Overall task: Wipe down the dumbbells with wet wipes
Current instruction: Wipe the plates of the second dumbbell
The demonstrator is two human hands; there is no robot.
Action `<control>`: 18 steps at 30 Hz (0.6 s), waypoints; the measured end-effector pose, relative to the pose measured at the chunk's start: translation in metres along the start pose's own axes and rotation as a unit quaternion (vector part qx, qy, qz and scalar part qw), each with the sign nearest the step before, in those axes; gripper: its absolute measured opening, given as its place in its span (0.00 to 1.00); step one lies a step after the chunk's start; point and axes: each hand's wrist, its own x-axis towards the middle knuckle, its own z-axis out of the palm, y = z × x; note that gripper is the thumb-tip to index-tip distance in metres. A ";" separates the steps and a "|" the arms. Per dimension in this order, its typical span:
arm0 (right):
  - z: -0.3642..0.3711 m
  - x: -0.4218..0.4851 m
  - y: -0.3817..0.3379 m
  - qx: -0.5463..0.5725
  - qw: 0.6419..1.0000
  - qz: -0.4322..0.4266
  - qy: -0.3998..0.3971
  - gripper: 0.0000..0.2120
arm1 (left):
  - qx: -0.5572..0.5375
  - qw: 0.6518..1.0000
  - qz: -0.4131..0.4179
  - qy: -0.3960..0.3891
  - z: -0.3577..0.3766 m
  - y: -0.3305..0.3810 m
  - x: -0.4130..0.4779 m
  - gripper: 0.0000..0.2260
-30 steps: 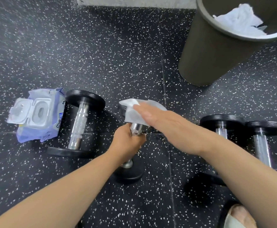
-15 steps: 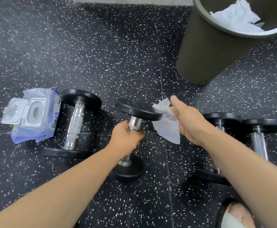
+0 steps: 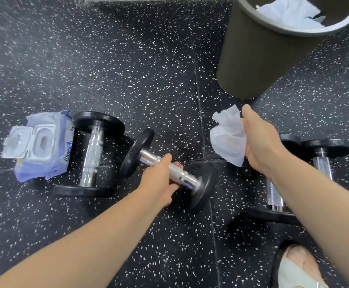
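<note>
- Dumbbell (image 3: 184, 175) slants low over the floor (image 3: 128, 69), left hand (image 3: 159, 181) clenched round its chrome handle.
- Right hand (image 3: 260, 142) pinches a crumpled wipe (image 3: 227, 140), clear of the weight, below the bin (image 3: 252, 48).
- Best approach, I judge: keep the handle steady, open the wipe flat, and rub round each black plate.
- Then shift the left grip so the covered metal gets wiped too.

Left hand (image 3: 159, 179) grips tilted dumbbell (image 3: 169, 171); right hand (image 3: 260, 142) holds wipe (image 3: 227, 138).
</note>
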 end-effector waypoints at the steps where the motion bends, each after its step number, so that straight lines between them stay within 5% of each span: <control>1: -0.001 0.000 0.001 0.000 1.000 0.003 0.001 0.39 | 0.005 1.000 -0.004 0.003 -0.003 0.001 0.001 0.13; 5: -0.002 -0.001 0.003 0.005 1.000 0.010 0.006 0.40 | 0.026 1.000 -0.004 0.013 -0.007 0.005 0.003 0.20; 8: -0.005 0.001 0.006 0.011 1.000 0.018 0.006 0.40 | 0.071 0.997 0.005 0.008 -0.007 0.007 -0.003 0.11; 12: -0.014 0.001 0.013 0.015 0.999 0.030 -0.011 0.38 | 0.324 0.945 -0.021 -0.042 -0.016 0.017 -0.021 0.12; 14: -0.019 -0.001 0.017 0.014 0.999 0.036 -0.016 0.41 | 0.520 0.851 0.064 -0.041 -0.019 0.024 -0.028 0.10; 15: -0.022 0.000 0.020 0.015 0.999 0.042 -0.016 0.42 | 0.616 0.772 0.155 -0.029 -0.019 0.027 -0.029 0.08; 18: -0.027 0.001 0.025 0.013 0.998 0.053 -0.011 0.39 | 0.793 0.468 0.391 -0.007 -0.009 0.031 -0.024 0.09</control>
